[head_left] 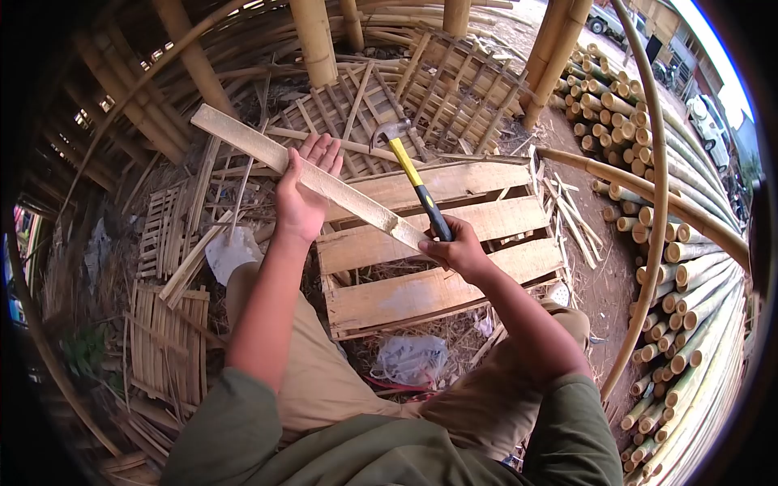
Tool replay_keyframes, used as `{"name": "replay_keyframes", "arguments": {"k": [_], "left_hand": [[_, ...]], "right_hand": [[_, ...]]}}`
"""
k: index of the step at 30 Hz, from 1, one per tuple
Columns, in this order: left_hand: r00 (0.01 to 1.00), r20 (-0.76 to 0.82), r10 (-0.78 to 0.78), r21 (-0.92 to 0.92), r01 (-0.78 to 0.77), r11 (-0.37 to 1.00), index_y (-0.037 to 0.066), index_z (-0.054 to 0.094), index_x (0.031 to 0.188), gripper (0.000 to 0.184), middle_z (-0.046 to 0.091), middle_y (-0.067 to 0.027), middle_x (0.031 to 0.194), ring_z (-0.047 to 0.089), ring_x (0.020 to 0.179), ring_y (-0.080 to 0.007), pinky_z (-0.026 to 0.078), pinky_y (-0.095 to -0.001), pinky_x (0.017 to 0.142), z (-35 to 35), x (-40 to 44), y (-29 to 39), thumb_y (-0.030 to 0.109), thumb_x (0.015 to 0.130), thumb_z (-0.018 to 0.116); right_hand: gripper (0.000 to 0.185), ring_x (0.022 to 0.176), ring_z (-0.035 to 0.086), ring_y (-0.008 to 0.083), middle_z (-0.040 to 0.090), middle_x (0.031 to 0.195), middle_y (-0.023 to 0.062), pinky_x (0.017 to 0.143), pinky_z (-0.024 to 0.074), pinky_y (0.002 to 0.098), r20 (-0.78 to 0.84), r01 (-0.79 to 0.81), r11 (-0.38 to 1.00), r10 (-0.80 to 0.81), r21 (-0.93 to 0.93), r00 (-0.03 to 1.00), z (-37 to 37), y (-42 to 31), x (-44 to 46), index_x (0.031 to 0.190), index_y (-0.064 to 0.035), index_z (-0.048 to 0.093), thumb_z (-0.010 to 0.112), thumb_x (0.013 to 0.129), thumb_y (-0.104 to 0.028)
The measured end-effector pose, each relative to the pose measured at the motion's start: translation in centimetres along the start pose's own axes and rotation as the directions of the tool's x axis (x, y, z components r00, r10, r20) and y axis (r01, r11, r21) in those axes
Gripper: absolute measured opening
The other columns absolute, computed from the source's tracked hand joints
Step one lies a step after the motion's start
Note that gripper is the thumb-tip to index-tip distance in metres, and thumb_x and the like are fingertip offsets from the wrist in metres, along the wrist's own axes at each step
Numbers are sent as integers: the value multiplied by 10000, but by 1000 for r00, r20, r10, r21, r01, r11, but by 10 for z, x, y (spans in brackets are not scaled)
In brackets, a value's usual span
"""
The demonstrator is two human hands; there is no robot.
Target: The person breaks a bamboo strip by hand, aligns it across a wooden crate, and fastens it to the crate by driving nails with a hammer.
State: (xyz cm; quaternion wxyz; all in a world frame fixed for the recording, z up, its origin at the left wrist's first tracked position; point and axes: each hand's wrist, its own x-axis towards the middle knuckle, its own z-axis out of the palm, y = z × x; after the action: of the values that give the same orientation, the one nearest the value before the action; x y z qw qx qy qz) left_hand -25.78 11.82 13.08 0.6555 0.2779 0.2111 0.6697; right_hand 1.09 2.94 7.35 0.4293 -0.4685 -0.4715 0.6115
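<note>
My right hand (462, 253) is closed round the black grip of a claw hammer (412, 174) with a yellow neck, its metal head pointing up and away. The same hand pinches the near end of a split bamboo strip (356, 197). That strip slants up to the left, its pale inner face showing. It crosses my left hand (305, 198), which is open, palm up, with the fingers stretched out and the thumb beside the strip. Below both hands stands a low bench of wooden planks (438, 231) with gaps between its boards.
Slatted bamboo panels (462, 89) lie beyond the bench, and another slatted panel (170, 340) is at the left. Stacked bamboo poles (689, 324) fill the right side. A clear plastic bag (411, 359) lies between my legs. Upright bamboo posts (314, 40) stand behind.
</note>
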Motion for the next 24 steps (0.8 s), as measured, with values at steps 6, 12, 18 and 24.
{"name": "replay_keyframes", "arguments": {"k": [6, 12, 18, 24], "left_hand": [[957, 104, 272, 9, -274, 962, 136, 450, 860, 385, 279, 59, 660, 223, 523, -77, 196, -247, 491, 11, 3, 17, 493, 1004, 460], [894, 31, 446, 136, -446, 884, 97, 430, 839, 482, 245, 51, 613, 207, 484, -65, 188, -257, 459, 23, 9, 36, 555, 975, 491], [842, 198, 502, 376, -538, 754, 76, 450, 827, 491, 278, 67, 620, 255, 478, -48, 211, -240, 445, 52, 21, 48, 543, 957, 530], [824, 335, 457, 352, -560, 750, 77, 440, 842, 570, 337, 69, 606, 310, 476, -23, 259, -200, 429, 55, 44, 38, 638, 934, 476]], "right_hand": [[267, 481, 445, 59, 487, 657, -21, 418, 375, 241, 26, 17, 999, -16, -50, 1000, 11, -8, -5, 1047, 0, 599, 685, 936, -228], [235, 424, 344, 51, 441, 622, -31, 378, 282, 229, -16, 100, 988, -98, 117, 995, -6, -14, 0, 937, -70, 487, 572, 1006, -278], [187, 456, 445, 114, 491, 638, 25, 419, 370, 259, 40, 112, 962, -126, 247, 991, -5, -34, -11, 1068, -69, 494, 506, 1031, -251], [100, 644, 501, 136, 480, 754, 5, 602, 488, 301, 129, -116, 976, 93, 187, 987, -12, -18, -4, 1000, -62, 532, 597, 930, -93]]}}
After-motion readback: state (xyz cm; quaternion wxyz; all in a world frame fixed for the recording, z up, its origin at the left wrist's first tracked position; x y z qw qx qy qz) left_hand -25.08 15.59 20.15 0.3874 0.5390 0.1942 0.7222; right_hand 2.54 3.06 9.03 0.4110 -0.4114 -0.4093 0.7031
